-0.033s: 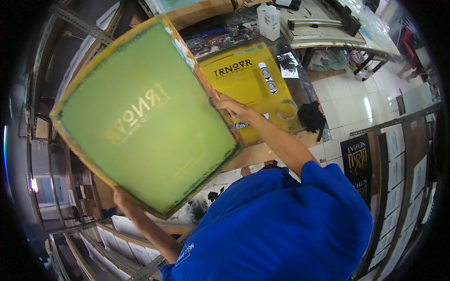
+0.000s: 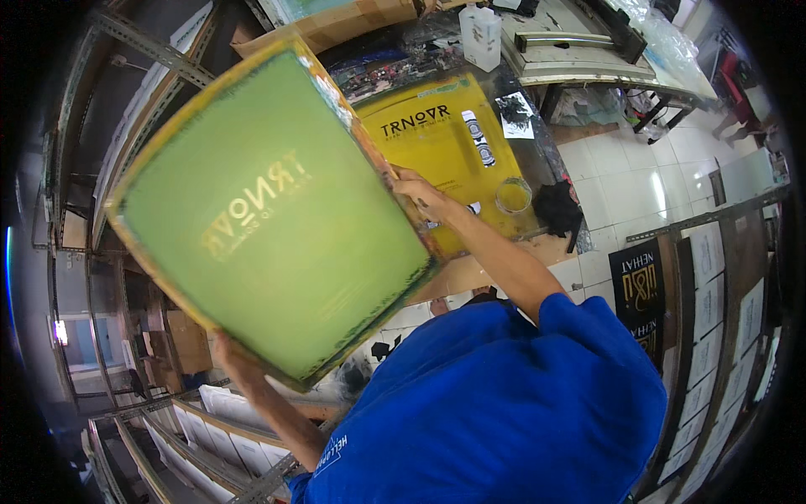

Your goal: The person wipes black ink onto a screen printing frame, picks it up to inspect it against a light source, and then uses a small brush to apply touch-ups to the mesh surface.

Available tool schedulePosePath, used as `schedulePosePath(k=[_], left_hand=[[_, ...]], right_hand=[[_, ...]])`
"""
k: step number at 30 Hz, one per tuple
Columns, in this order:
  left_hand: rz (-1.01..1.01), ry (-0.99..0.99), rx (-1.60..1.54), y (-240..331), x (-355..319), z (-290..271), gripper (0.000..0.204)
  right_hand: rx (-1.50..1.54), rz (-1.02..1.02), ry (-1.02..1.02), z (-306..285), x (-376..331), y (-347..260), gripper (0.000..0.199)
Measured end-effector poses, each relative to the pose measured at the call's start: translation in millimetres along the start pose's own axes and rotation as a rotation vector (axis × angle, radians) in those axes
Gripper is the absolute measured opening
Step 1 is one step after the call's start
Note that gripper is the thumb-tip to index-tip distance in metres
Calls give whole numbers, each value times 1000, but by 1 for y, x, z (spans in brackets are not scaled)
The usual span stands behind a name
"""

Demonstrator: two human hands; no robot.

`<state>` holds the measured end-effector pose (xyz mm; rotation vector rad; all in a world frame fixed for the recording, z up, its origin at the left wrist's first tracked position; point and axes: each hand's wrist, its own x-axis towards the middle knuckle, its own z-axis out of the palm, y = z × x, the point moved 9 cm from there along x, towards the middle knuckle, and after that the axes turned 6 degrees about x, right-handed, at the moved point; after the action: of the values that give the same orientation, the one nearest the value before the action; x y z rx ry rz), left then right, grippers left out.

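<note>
Up at ten o'clock, both hands are gripping the green screen frame [image 2: 269, 210]: left hand [image 2: 228, 346] clamped underneath, right hand [image 2: 413, 186] pinching its edge; frame lifted, not yet set down.

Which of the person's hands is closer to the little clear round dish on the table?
Right. The right hand grips the big green framed screen at its edge beside the small clear round dish; the left hand holds the screen's far lower edge.
</note>
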<state>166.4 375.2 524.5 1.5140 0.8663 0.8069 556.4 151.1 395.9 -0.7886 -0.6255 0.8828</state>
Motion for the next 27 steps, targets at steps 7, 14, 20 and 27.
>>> schedulePosePath(k=[7, 14, 20, 27], left_hand=[[-268, 204, 197, -124, 9, 55, 38], [-291, 154, 495, -176, 14, 100, 54], [-310, 189, 618, -186, 13, 125, 51], [-314, 275, 730, -233, 19, 100, 60]], right_hand=[[-123, 257, 514, -76, -51, 44, 30], [-753, 269, 744, -149, -81, 57, 29], [-713, 283, 757, -159, -77, 46, 27], [-763, 304, 770, -156, -76, 40, 25]])
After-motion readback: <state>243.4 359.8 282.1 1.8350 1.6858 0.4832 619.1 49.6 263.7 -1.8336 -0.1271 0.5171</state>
